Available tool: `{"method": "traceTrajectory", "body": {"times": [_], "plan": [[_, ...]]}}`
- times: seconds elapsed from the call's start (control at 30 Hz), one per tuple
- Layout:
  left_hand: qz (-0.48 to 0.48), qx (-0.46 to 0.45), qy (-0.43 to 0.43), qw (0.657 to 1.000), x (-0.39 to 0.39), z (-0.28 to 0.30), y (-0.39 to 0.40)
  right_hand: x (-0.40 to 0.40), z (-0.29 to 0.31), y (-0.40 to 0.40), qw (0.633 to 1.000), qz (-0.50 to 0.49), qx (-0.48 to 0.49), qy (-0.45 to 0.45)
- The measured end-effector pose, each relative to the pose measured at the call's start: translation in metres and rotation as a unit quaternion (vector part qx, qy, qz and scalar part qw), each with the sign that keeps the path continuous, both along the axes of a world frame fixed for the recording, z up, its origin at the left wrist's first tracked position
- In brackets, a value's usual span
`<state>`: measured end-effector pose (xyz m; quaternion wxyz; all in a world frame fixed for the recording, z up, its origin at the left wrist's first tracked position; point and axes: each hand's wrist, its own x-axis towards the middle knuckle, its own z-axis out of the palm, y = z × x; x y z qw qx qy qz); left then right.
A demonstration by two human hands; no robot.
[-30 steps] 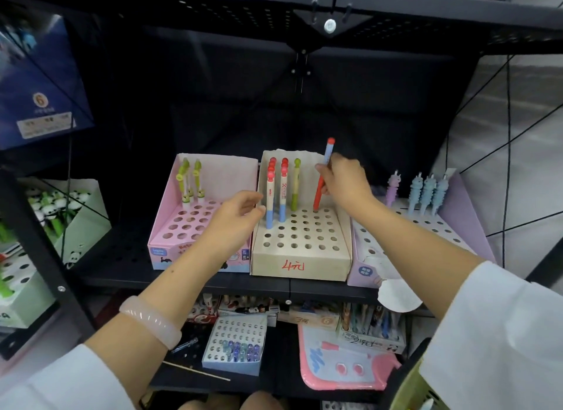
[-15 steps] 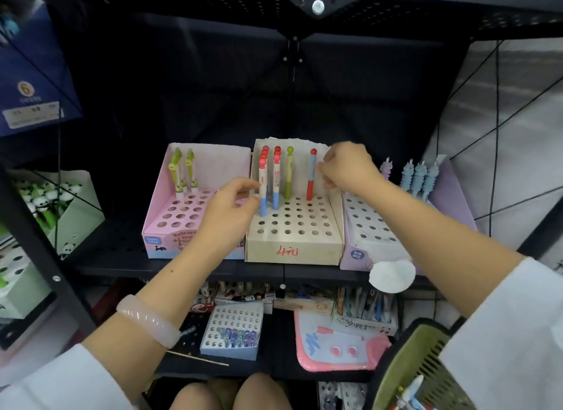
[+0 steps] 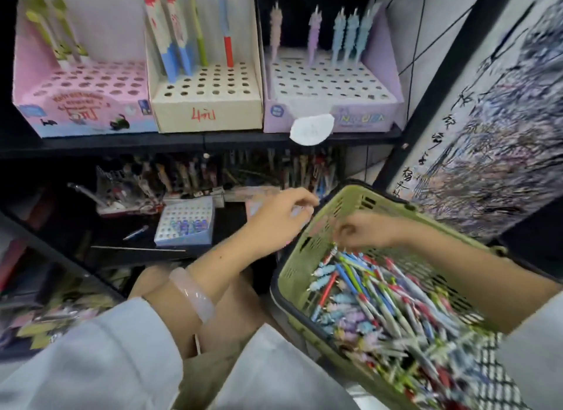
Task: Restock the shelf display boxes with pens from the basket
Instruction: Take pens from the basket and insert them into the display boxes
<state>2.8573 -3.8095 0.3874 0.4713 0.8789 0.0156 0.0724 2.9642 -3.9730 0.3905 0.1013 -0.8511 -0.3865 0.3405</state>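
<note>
Step in hand: picking from basket (image 3: 297, 258) at 4 o'clock. Right hand (image 3: 364, 231) dips over pens (image 3: 374, 300), fingers curled, grip unclear through blur. Left hand (image 3: 278, 217) loosely curled, apparently empty. Next: lift one pen to holes in boxes (image 3: 207, 83) at 12.

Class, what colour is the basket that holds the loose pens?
Olive green with a dark rim: the basket, seen in the head view.

Pale bangle (image 3: 195, 293), white paper tag (image 3: 311, 129) – ink-painted scroll (image 3: 493, 129) at right
</note>
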Motion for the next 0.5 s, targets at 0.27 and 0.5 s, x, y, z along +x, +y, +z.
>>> {"method": "traceTrajectory", "body": {"times": [0.27,0.5], "plan": [[-0.046,0.073,0.016,0.996,0.002,-0.045,-0.03,0.006,-0.152,-0.061,0.968,-0.139,-0.189,-0.084],[-0.022,0.06,0.007,0.998,0.004,-0.054,-0.033,-0.003,-0.183,-0.053,0.947,-0.172,-0.25,-0.107]]}}
